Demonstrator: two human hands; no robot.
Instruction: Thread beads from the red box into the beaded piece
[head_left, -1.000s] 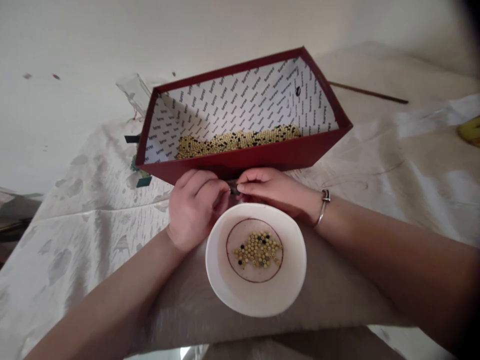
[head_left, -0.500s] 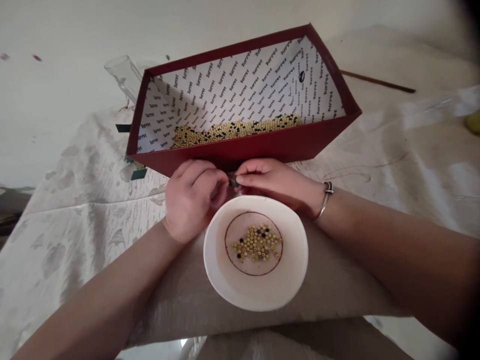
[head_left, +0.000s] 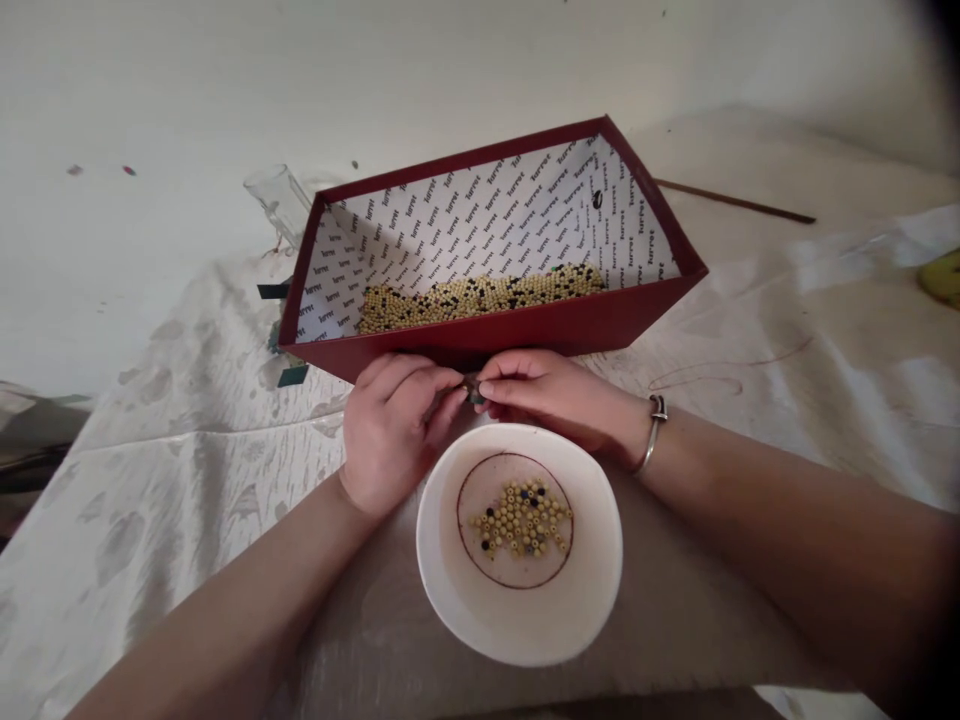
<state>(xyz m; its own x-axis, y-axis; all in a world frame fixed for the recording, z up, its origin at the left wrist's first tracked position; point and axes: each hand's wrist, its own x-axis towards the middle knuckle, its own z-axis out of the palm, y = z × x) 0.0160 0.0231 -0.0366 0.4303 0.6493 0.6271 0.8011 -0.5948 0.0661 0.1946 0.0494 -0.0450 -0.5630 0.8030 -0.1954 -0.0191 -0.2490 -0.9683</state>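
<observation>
My left hand (head_left: 394, 430) and my right hand (head_left: 551, 395) meet fingertip to fingertip just behind a white bowl (head_left: 465, 600). Both are closed in a pinch around a small dark object (head_left: 472, 388) that I cannot make out. The bowl holds a small heap of cream and dark beads (head_left: 523, 517). Behind my hands stands a dark red box (head_left: 525, 330) with a printed white lining, tilted towards me. A long pile of cream and black beads (head_left: 480, 293) lies along its near inner edge. My right wrist wears a metal bangle (head_left: 651, 432).
A pale patterned cloth (head_left: 150, 440) covers the table. A clear glass (head_left: 281, 200) stands behind the box's left corner. A thin brown stick (head_left: 731, 200) lies at the back right. A thread (head_left: 720, 365) curls on the cloth to the right. Something yellow (head_left: 941, 275) sits at the right edge.
My hands stay pinched together on the small object. The view shifted up and back down, so box and bowl sit slightly lower in the frame than before.
</observation>
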